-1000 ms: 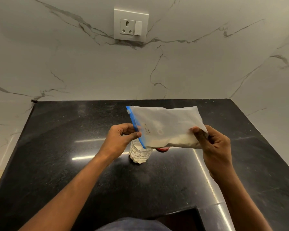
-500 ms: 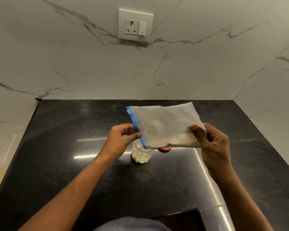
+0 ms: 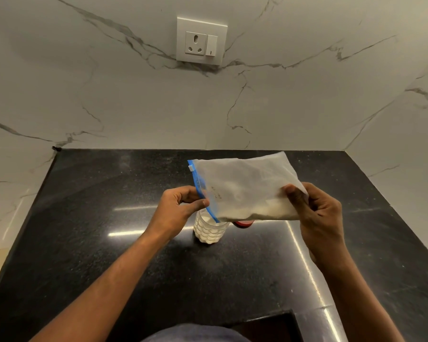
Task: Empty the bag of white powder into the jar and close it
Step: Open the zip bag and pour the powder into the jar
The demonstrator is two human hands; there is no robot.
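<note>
In the centre of the frame a translucent zip bag (image 3: 245, 186) is held up sideways above the black table (image 3: 104, 218), its blue zip strip (image 3: 200, 186) running down the left end and its closed end to the right. The left hand (image 3: 181, 206) pinches the zip strip between thumb and curled fingers, about halfway down. The right hand (image 3: 316, 215) grips the bag's right end, thumb in front of the plastic and fingers wrapped behind it. White powder (image 3: 265, 211) lies gathered along the bag's lower edge (the upper part of the bag looks nearly flat). A small white slider (image 3: 190, 168) sits at the top of the strip; whether the mouth below it is parted cannot be told.

Directly under the bag's lower left corner stands the jar (image 3: 209, 232), upright on the table, clear and ribbed, with white contents showing through its wall. Its mouth is uncovered, and the corner of the bag hangs just over it. A red lid (image 3: 244, 224) lies on the table just right of the jar, mostly hidden behind the bag.

Behind the table rises a white marble wall (image 3: 109, 99) with grey veins, and a white socket plate (image 3: 202, 40) is fixed in the upper middle of the frame.
</note>
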